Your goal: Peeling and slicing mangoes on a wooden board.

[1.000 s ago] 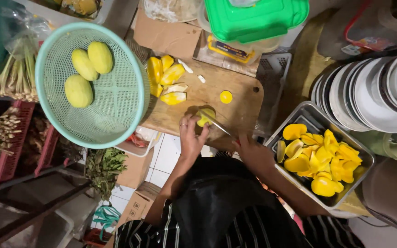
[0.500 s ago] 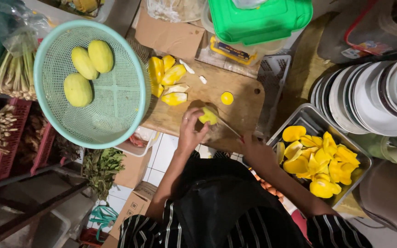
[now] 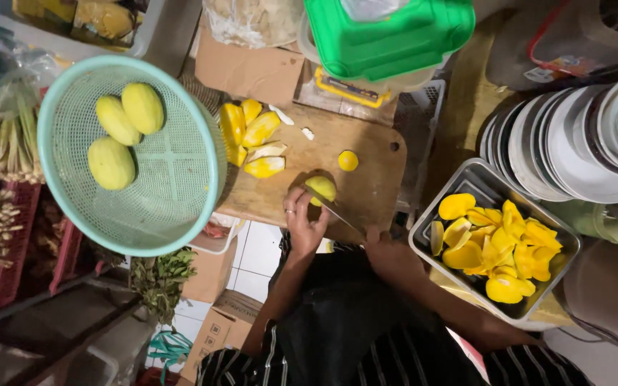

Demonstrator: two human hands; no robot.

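Wooden cutting board [image 3: 366, 179]: left hand [image 3: 303, 223] grip closed on mango [image 3: 322, 188]; right hand [image 3: 388, 250] grips knife [image 3: 334, 211]; colander [image 3: 173, 171] beside.

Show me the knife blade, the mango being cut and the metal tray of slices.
knife [image 3: 335, 211], head view, middle of blade.
mango [image 3: 322, 188], head view, its exposed top.
metal tray [image 3: 466, 174], head view, upper-left rim.

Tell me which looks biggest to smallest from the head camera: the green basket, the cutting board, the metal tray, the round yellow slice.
1. Green basket, though it seems raised nearer the camera.
2. Wooden cutting board.
3. Metal tray of yellow fruit pieces.
4. Round yellow slice.
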